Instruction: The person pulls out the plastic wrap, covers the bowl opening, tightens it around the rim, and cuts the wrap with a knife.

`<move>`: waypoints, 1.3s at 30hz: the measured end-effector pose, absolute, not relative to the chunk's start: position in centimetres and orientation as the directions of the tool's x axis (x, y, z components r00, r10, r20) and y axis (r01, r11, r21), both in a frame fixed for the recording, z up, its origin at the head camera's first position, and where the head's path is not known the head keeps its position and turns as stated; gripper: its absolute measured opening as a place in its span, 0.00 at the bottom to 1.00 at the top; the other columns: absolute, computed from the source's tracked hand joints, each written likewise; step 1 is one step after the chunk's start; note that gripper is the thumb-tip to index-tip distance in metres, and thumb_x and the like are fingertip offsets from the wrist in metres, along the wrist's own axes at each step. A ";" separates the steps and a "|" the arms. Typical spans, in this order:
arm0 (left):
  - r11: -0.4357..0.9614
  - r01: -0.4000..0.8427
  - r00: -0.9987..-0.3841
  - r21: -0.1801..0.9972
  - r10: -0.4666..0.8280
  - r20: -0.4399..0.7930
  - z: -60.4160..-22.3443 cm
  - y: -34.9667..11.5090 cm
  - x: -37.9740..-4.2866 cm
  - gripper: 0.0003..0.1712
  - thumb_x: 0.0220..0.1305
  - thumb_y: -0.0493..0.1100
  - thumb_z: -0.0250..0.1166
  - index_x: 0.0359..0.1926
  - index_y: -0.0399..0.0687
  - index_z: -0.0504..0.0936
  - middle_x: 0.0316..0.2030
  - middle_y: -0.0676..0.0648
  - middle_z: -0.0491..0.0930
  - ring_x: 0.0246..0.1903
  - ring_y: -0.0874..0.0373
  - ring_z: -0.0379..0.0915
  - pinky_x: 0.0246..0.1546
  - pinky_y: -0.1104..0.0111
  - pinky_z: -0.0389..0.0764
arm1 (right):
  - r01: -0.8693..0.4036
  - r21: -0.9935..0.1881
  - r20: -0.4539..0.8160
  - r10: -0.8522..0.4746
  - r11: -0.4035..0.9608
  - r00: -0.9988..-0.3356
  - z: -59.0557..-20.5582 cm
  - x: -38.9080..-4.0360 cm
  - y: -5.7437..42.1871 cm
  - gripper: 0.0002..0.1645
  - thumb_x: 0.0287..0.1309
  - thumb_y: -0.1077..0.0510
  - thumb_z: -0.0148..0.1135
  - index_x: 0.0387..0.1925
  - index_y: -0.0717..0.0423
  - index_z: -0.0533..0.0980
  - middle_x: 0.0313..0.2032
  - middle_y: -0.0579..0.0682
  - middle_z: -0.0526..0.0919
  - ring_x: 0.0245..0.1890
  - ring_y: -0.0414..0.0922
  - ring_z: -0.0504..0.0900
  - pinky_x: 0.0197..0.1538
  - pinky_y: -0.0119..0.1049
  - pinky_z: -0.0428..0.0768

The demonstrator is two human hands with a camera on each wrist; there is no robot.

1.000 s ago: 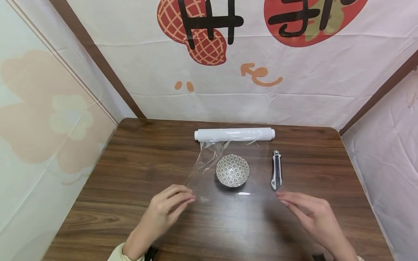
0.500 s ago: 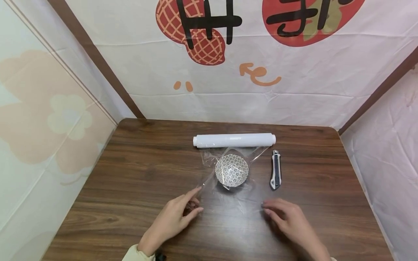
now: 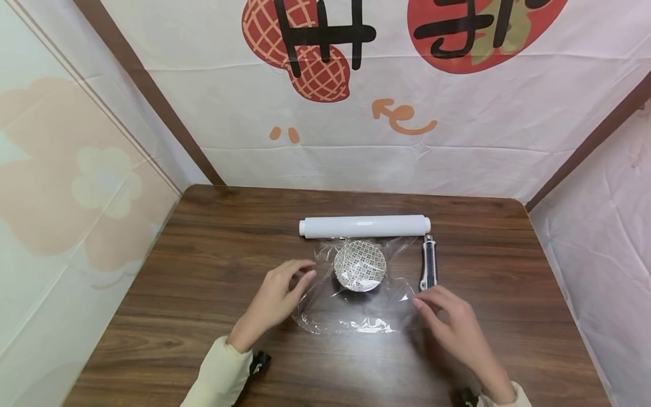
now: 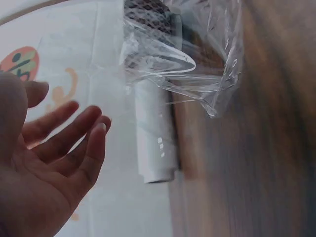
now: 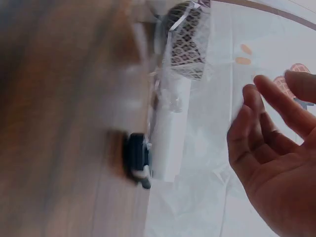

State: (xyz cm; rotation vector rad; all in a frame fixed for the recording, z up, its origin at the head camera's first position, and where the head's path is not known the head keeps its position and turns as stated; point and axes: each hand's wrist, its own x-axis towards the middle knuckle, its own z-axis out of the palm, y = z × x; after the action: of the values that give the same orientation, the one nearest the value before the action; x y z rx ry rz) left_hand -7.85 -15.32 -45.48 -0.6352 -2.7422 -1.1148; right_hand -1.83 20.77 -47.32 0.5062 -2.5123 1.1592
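A patterned bowl draped in clear film is flanked on the wooden surface by the left hand, nearer, and right hand, fingers loosely bent, nothing visibly pinched.

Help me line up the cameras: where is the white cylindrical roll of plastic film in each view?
Head: the roll lies crosswise, just lower-right of centre.
Left wrist: the roll runs downward at centre.
Right wrist: the roll slants downward near centre.
Shared landmark: the round dark-patterned cream bowl, below the roll in head, above it in wrist views.
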 end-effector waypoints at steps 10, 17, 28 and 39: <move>0.717 0.337 -0.936 0.611 0.326 0.134 -46.9 -13.9 -15.9 0.28 0.81 0.54 0.55 0.68 0.39 0.75 0.67 0.38 0.78 0.70 0.41 0.72 0.74 0.46 0.72 | -0.181 -0.727 0.151 -0.103 0.663 -0.983 -46.6 -9.0 20.9 0.17 0.72 0.55 0.66 0.57 0.58 0.83 0.46 0.53 0.90 0.43 0.48 0.86 0.48 0.48 0.86; 0.730 0.303 -0.933 0.612 0.358 0.034 -47.2 -14.0 -19.2 0.33 0.82 0.56 0.53 0.75 0.38 0.67 0.74 0.32 0.69 0.76 0.37 0.64 0.77 0.44 0.67 | -0.153 -0.789 0.093 -0.130 0.595 -0.987 -46.7 -10.7 19.9 0.17 0.72 0.56 0.66 0.56 0.62 0.82 0.51 0.59 0.90 0.51 0.57 0.89 0.56 0.55 0.87; 0.676 0.104 -0.982 0.730 0.186 -0.032 -46.3 -14.1 -18.7 0.29 0.80 0.57 0.55 0.66 0.38 0.72 0.55 0.37 0.84 0.52 0.42 0.84 0.56 0.49 0.84 | -0.098 -0.856 0.014 -0.167 0.508 -0.986 -46.6 -9.5 18.1 0.23 0.71 0.57 0.66 0.62 0.64 0.77 0.57 0.63 0.86 0.58 0.60 0.86 0.64 0.54 0.84; 0.015 -0.245 -0.926 0.969 0.292 -0.239 -49.1 -14.2 -16.0 0.39 0.74 0.27 0.59 0.73 0.45 0.46 0.51 0.28 0.83 0.34 0.53 0.89 0.40 0.64 0.91 | -0.070 -0.837 -0.031 -0.175 0.543 -0.984 -48.0 -9.1 16.7 0.32 0.69 0.57 0.69 0.67 0.68 0.70 0.63 0.69 0.80 0.63 0.66 0.82 0.66 0.56 0.82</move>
State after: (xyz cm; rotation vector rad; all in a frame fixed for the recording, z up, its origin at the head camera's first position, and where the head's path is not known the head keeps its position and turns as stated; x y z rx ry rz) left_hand -16.00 -14.21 -49.10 -0.0608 -2.4663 -2.5206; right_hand -9.12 16.68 -48.04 0.2273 -2.8550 1.5412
